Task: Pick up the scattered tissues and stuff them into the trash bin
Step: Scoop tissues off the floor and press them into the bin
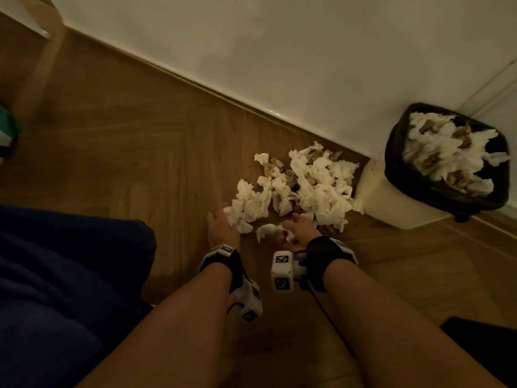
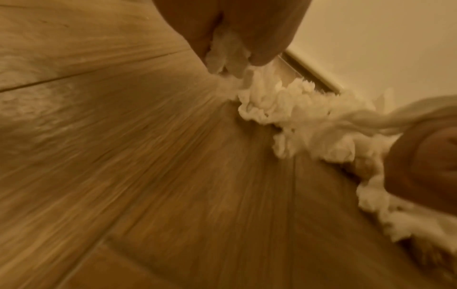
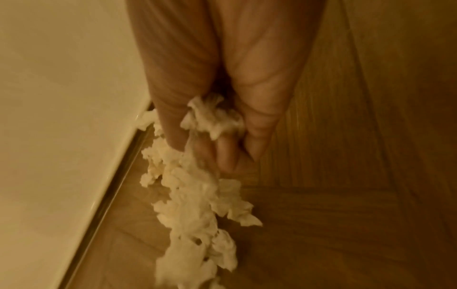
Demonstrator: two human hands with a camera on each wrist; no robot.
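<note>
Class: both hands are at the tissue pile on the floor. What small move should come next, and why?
Probably lift both hands toward the bin. The left hand and right hand each already hold tissue, the pile is still on the floor, and the bin stands to the right, already heaped.

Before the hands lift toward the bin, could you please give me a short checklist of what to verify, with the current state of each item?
1. Left hand grips a crumpled white tissue: ok, fingers pinch it in the left wrist view.
2. Right hand holds a tissue wad: ok, fingers curl round it.
3. Floor cleared: not ok, a pile of white tissues and brown scraps remains on the wooden herringbone floor.
4. Room in the white trash bin with black liner: not ok, tissues already heap to its rim.
5. Path to the bin: ok, it stands right of the pile against the white wall.
6. Held tissues free of the pile: cannot tell.
</note>
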